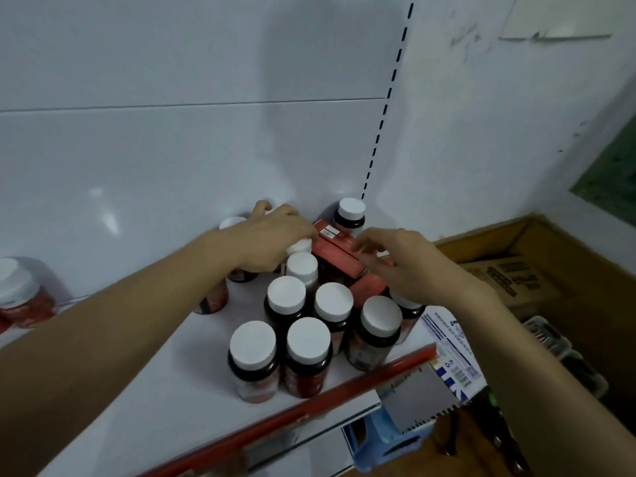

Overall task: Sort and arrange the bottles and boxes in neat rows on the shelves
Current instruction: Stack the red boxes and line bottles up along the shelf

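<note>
Several dark bottles with white caps (308, 339) stand clustered on the white shelf (165, 380). Behind them lies a red box (340, 256), with a second red box (370, 287) lower at its right. My left hand (275, 235) reaches over the back bottles, palm down, and its fingertips press on the left end of the upper box. My right hand (402, 266) comes in from the right; its curled fingers and thumb pinch that box's right edge. One more bottle (351, 210) stands alone at the back wall. What lies under my left palm is hidden.
A lone bottle (17, 280) stands far left on the shelf. A red strip (309, 407) runs along the shelf's front edge. To the right are cardboard cartons (516, 277), a white and blue package (451, 352), a grey notebook (416, 397) and a blue stool (389, 442).
</note>
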